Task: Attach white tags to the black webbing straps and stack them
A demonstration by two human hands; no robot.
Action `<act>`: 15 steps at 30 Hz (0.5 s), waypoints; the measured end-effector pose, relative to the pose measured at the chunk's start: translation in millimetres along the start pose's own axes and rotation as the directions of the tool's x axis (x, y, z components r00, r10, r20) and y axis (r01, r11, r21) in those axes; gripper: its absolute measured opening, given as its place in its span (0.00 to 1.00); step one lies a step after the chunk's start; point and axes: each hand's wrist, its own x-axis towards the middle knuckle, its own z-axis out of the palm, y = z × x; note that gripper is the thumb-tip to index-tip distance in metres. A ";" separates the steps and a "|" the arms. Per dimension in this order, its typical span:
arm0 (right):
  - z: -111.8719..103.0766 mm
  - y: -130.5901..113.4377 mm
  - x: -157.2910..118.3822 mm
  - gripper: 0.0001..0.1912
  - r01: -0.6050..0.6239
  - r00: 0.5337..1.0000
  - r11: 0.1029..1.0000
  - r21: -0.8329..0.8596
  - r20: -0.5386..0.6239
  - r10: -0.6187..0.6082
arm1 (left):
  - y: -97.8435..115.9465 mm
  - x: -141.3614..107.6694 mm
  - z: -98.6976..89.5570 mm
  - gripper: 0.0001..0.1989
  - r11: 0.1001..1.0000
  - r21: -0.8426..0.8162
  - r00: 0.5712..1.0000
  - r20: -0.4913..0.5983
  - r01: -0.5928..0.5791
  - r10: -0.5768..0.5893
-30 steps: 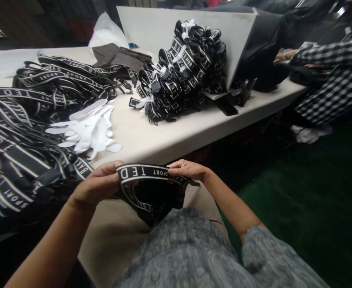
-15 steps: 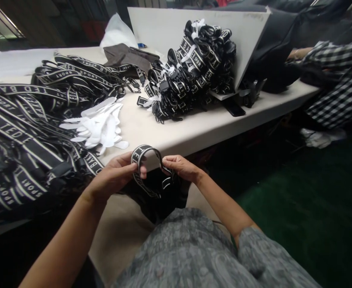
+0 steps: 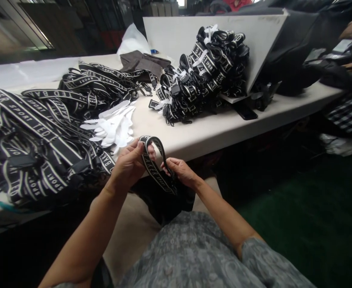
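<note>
A black strap with white lettering [image 3: 155, 171] hangs in a loop between my hands, above my lap at the table's front edge. My left hand [image 3: 131, 162] grips the loop's upper left part between thumb and fingers. On the right side, my right hand [image 3: 180, 171] pinches the strap, its fingers closed. The strap's lower end is lost against dark cloth on my lap. White tabs [image 3: 114, 126] lie in a heap beyond my left hand. Loose straps [image 3: 44, 132] are piled at the left.
Bundled straps with white ties [image 3: 206, 76] lean on a white board [image 3: 266, 44]. A dark phone [image 3: 245, 111] lies near the edge of the table [image 3: 194, 140]. Grey cloth [image 3: 143, 62] lies behind, and a checkered sleeve of another person shows at right.
My left hand has lifted and turned the strap, so its loop is narrower and more lettering shows. The view has shifted left, and the other person's arm has moved.
</note>
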 end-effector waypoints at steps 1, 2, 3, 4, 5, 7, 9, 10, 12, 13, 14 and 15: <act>0.6 3.8 0.8 0.24 0.012 1.000 1.000 0.010 0.008 -0.012 | -0.3 0.9 2.2 0.13 1.000 -0.014 1.000 -0.002 0.000 0.000; 1.1 7.2 1.3 0.23 0.018 1.000 1.000 0.023 0.015 -0.018 | -0.5 1.7 4.7 0.13 1.000 -0.025 1.000 -0.001 0.001 -0.001; 1.5 10.1 1.8 0.24 0.015 1.000 0.999 0.036 0.018 -0.016 | -0.6 2.3 7.3 0.12 0.999 -0.036 1.000 0.004 0.005 -0.005; 1.8 12.3 2.1 0.24 0.004 1.000 0.999 0.049 0.016 -0.005 | -0.7 2.9 9.8 0.12 0.999 -0.049 1.000 0.014 0.014 -0.013; 2.0 13.9 2.5 0.25 -0.013 1.000 0.998 0.059 0.008 0.012 | -0.8 3.3 12.0 0.11 0.998 -0.065 0.999 0.025 0.026 -0.024; 2.1 15.3 3.6 0.27 -0.043 0.999 0.997 0.064 -0.026 0.045 | -1.3 4.1 15.6 0.10 0.994 -0.097 0.997 0.047 0.058 -0.054; 2.3 15.4 5.0 0.29 -0.058 0.997 0.997 0.053 -0.055 0.061 | -2.4 5.2 18.5 0.09 0.989 -0.113 0.994 0.067 0.091 -0.083; 2.7 15.4 5.8 0.30 -0.067 0.996 0.996 0.053 -0.059 0.070 | -3.4 6.0 20.0 0.09 0.988 -0.114 0.993 0.074 0.103 -0.095; 4.2 16.2 7.5 0.30 -0.102 0.994 0.993 0.062 -0.032 0.104 | -6.2 8.0 23.5 0.10 0.988 -0.104 0.991 0.081 0.115 -0.107; 5.4 17.2 8.4 0.29 -0.119 0.993 0.991 0.061 -0.002 0.119 | -8.1 9.2 25.5 0.11 0.988 -0.097 0.990 0.080 0.121 -0.114; 6.9 18.6 9.3 0.27 -0.127 0.992 0.990 0.056 0.029 0.126 | -10.2 10.3 27.7 0.12 0.987 -0.094 0.990 0.073 0.128 -0.122; 8.6 20.6 10.0 0.26 -0.124 0.991 0.991 0.049 0.058 0.121 | -12.5 11.5 29.8 0.12 0.986 -0.095 0.989 0.062 0.136 -0.131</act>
